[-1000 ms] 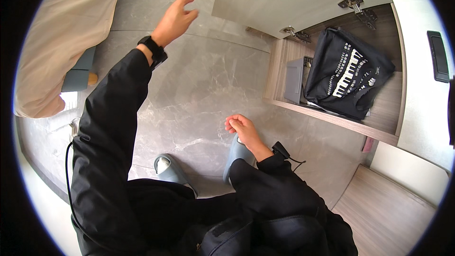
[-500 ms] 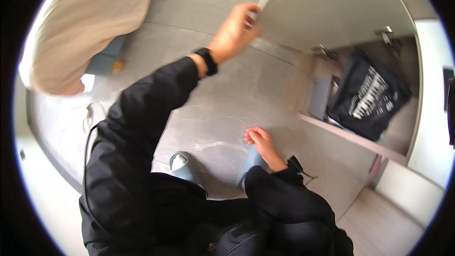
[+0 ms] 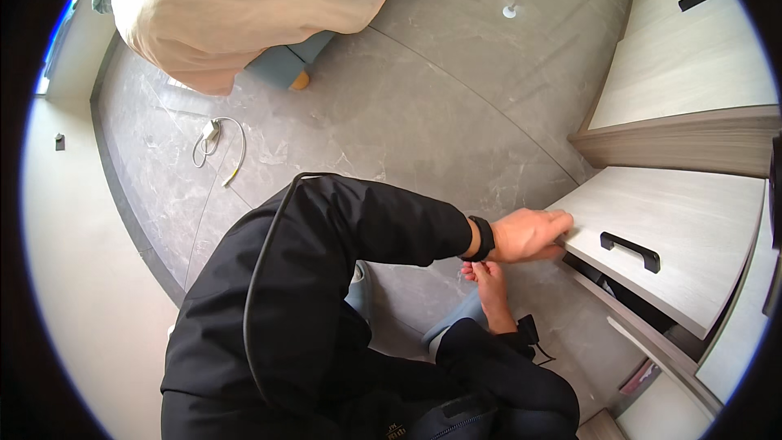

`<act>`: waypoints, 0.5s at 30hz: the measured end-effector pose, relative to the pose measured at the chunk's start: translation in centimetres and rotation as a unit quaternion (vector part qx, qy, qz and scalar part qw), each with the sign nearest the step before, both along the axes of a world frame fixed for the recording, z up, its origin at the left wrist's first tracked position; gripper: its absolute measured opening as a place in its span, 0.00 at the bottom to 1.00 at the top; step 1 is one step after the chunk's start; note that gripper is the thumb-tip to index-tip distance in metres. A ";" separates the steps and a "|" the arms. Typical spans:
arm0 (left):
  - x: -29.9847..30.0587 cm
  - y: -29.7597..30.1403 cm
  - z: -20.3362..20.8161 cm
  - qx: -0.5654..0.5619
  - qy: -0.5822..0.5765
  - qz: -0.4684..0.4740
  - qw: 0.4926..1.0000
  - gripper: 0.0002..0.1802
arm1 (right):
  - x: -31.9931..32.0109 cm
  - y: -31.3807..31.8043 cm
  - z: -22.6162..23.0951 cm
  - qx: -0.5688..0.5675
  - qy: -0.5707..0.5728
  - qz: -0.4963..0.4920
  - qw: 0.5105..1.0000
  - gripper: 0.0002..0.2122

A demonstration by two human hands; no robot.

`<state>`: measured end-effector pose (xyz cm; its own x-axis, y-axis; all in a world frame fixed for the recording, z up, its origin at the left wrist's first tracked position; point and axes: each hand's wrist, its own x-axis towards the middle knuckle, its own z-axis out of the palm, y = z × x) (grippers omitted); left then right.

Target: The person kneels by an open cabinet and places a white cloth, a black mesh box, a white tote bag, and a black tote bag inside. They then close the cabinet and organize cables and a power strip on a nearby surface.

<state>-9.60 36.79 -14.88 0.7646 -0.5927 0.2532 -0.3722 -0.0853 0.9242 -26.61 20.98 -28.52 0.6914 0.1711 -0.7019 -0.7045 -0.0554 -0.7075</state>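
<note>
My left arm reaches across to the right, and my left hand (image 3: 529, 235) is closed on the near-left corner of a pale wood-grain cabinet door (image 3: 676, 204). A black bar handle (image 3: 630, 251) is fixed to that door. The door hangs over its compartment with a gap along the lower edge, where a bit of dark cloth (image 3: 631, 303) shows. Lower down, below my left wrist, my right hand (image 3: 491, 292) is loosely curled, and nothing shows in it. A black wristband (image 3: 482, 238) circles my left wrist.
A cream cover (image 3: 269, 8) drapes over blue-grey furniture (image 3: 281, 65) at the far left. On the grey tiled floor (image 3: 391, 122) lie a white cable with a plug (image 3: 210, 130) and a small white doorstop-like piece (image 3: 510, 11). More cabinet fronts (image 3: 684, 57) stand at the right.
My left hand has swung the cabinet door from wide open to nearly closed, moving right and toward me. The black printed bag inside is now mostly covered. My right hand stays low.
</note>
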 end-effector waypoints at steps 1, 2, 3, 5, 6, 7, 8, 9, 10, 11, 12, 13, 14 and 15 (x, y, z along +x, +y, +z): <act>0.2 0.2 -1.2 -0.019 -0.010 0.001 1.000 0.16 | 0.0 0.0 0.1 0.004 -0.004 -0.006 1.000 0.08; 0.9 1.0 -2.9 -0.008 -0.039 0.005 0.999 0.17 | 0.0 -0.1 0.2 0.003 -0.008 -0.015 1.000 0.08; 1.4 2.2 -4.9 0.030 -0.014 0.012 0.999 0.16 | 0.0 -0.1 0.3 0.014 -0.022 -0.019 0.999 0.08; 2.9 5.4 -9.0 0.133 0.059 0.128 0.981 0.13 | 0.0 -0.2 0.5 -0.005 -0.015 -0.032 0.999 0.08; 3.8 7.7 -10.9 0.182 0.095 0.215 0.955 0.12 | -0.1 -0.3 0.6 -0.007 -0.010 -0.034 0.999 0.08; 4.9 9.8 -12.7 0.188 0.109 0.329 0.919 0.11 | -0.1 -0.4 0.6 -0.009 -0.006 -0.037 0.999 0.08; 6.0 11.9 -14.2 0.208 0.158 0.422 0.868 0.11 | -0.2 -0.4 0.6 -0.007 0.002 -0.031 0.999 0.08; 7.0 14.1 -15.3 0.226 0.130 0.478 0.839 0.11 | -0.3 -0.5 0.6 -0.007 0.007 -0.028 1.000 0.08; 7.8 16.2 -16.2 0.258 0.153 0.512 0.805 0.11 | -0.3 -0.5 0.6 -0.014 0.010 -0.032 0.999 0.08; 8.2 17.7 -16.7 0.260 0.119 0.541 0.791 0.12 | -0.4 -0.5 0.5 -0.005 0.011 -0.024 1.000 0.08; 8.3 18.8 -17.1 0.264 0.100 0.563 0.777 0.12 | -0.4 -0.5 0.4 -0.001 0.013 -0.023 1.000 0.08; 8.3 19.6 -17.4 0.265 0.084 0.582 0.764 0.13 | -0.4 -0.4 0.3 -0.005 0.024 -0.025 0.999 0.08; 8.3 20.3 -17.4 0.248 0.091 0.579 0.771 0.13 | -0.4 -0.3 0.2 0.004 0.016 -0.019 1.000 0.08; 8.4 20.9 -17.4 0.231 0.099 0.575 0.778 0.13 | -0.3 -0.1 0.1 0.009 0.018 -0.014 1.000 0.08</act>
